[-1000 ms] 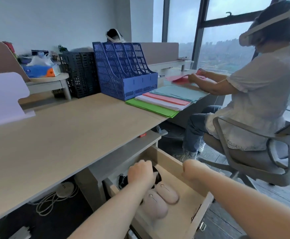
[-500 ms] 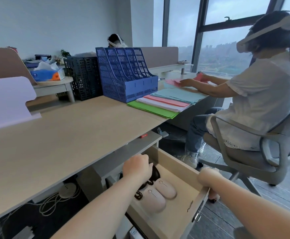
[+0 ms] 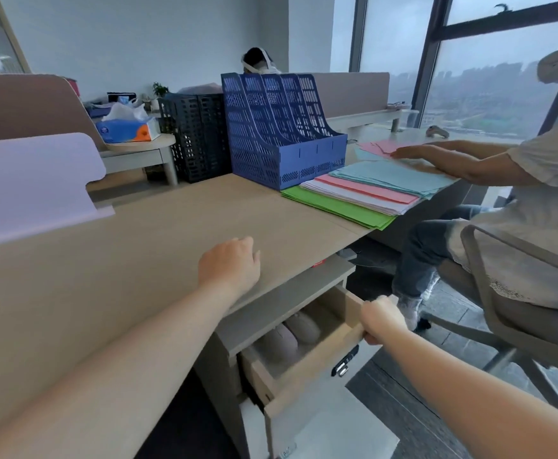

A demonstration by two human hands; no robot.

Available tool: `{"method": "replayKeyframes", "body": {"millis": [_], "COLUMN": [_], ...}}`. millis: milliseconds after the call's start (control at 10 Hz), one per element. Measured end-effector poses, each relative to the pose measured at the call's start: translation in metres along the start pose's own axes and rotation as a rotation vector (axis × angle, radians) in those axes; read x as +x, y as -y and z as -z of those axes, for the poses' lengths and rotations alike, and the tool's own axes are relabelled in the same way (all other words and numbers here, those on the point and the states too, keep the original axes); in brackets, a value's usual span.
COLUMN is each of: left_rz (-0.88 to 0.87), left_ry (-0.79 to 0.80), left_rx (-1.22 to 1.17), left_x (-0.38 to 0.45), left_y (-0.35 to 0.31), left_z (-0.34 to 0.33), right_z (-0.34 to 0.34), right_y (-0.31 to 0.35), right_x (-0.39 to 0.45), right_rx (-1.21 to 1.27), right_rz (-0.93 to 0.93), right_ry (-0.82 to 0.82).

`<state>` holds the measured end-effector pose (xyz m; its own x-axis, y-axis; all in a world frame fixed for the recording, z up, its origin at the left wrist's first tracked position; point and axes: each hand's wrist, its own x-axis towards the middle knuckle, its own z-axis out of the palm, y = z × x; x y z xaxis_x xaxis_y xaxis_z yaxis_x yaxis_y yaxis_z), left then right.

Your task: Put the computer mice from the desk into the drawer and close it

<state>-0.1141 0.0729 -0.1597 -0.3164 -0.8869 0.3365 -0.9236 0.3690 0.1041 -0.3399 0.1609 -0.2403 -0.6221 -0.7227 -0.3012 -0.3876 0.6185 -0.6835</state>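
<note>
The wooden drawer (image 3: 307,369) under the desk stands partly open, most of it slid in under the cabinet top. Two pale pink computer mice (image 3: 291,332) lie side by side inside it; any other mouse further back is hidden. My right hand (image 3: 382,321) grips the top right corner of the drawer front. My left hand (image 3: 229,265) hovers above the bare light-wood desk (image 3: 122,260) near its front edge, fingers loosely curled and holding nothing.
A blue file rack (image 3: 281,127) and a stack of coloured paper sheets (image 3: 363,193) sit at the desk's right end. A seated person (image 3: 519,200) on a grey chair handles papers close to the right. A black crate (image 3: 198,134) and tissue box (image 3: 127,127) stand behind.
My left hand came out of the drawer and rose over the desktop. My right hand took hold of the drawer front and pushed the drawer most of the way in.
</note>
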Motion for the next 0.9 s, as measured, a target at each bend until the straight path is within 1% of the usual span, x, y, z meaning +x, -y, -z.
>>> {"method": "replayKeyframes", "body": {"millis": [100, 200, 300, 400, 500, 600, 700, 800, 900], "left_rz": [0.051, 0.064, 0.045, 0.045, 0.04, 0.018, 0.016, 0.0, -0.002], "left_ry": [0.045, 0.106, 0.112, 0.067, 0.047, 0.013, 0.0, -0.01, -0.01], "left_rx": [0.031, 0.03, -0.017, -0.057, -0.067, -0.081, -0.089, -0.095, -0.092], "left_x": [0.013, 0.022, 0.025, 0.031, 0.039, 0.043, 0.042, 0.041, 0.039], "left_y": [0.027, 0.044, 0.05, 0.052, 0.053, 0.053, 0.053, 0.052, 0.052], "left_z": [-0.01, -0.027, -0.039, -0.045, -0.05, -0.054, -0.054, -0.053, -0.052], "right_z": [-0.017, -0.033, -0.049, -0.064, -0.072, -0.077, -0.076, -0.074, -0.069], "right_y": [0.017, 0.036, 0.045, 0.041, 0.028, 0.016, 0.013, 0.012, 0.016], "right_x": [0.018, 0.027, 0.042, 0.057, 0.07, 0.084, 0.087, 0.088, 0.082], "right_rx": [-0.247, -0.367, -0.388, -0.195, -0.098, -0.051, -0.029, -0.068, -0.106], "right_rz": [0.088, 0.103, 0.171, 0.156, 0.142, 0.15, 0.159, 0.198, 0.196], "right_ry": [0.063, 0.093, 0.044, 0.081, 0.048, 0.057, 0.075, 0.106, 0.154]}}
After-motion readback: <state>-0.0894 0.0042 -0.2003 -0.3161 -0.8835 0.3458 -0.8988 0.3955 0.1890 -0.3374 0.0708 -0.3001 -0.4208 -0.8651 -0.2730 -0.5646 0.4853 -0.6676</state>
